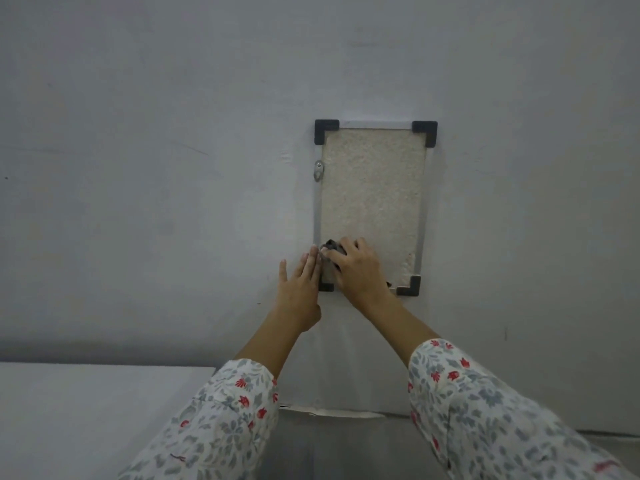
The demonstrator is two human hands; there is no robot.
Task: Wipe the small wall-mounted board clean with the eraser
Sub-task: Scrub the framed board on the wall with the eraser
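Framed board (372, 188) on grey wall (156, 150)

Both arms wear white sleeves (221, 417) printed with grey-blue leaves and red flowers

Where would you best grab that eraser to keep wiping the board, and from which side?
Probably by its back, coming straight at the wall from the front, as the right hand does now: the eraser lies flat against the board at its lower left, so only the back and edges are free. Fingers curled over the edges let the palm press it. The left hand lies flat beside the frame.
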